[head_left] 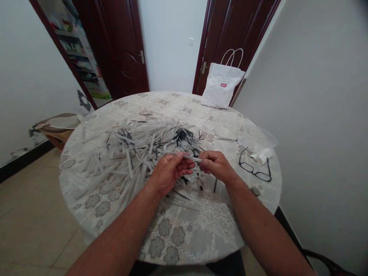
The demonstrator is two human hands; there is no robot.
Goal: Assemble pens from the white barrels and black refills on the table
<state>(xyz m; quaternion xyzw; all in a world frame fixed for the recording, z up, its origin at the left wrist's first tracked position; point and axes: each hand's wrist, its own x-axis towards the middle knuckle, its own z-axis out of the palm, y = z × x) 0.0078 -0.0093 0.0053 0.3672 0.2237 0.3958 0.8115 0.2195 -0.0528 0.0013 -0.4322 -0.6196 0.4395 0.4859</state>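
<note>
Over the near side of the pile, my left hand (169,170) grips a thin whitish tube (188,156) between thumb and fingers, palm turned partly up. The right end of that tube is pinched in my right hand (214,164), whose fingertips cover it. Beneath and beyond both hands spreads a loose pile of similar pale tubes (143,134), mixed with thin black sticks (184,136). Small black pieces (201,188) lie just below my hands. A few more pale tubes (182,203) and a black stick (215,185) rest nearer to me.
Eyeglasses (254,172) and a crumpled white tissue (262,156) lie on the right of the round table (163,237), which has a flowered cloth. At its far edge stands a white paper bag (221,86). A brown and white bag (59,126) is at the left.
</note>
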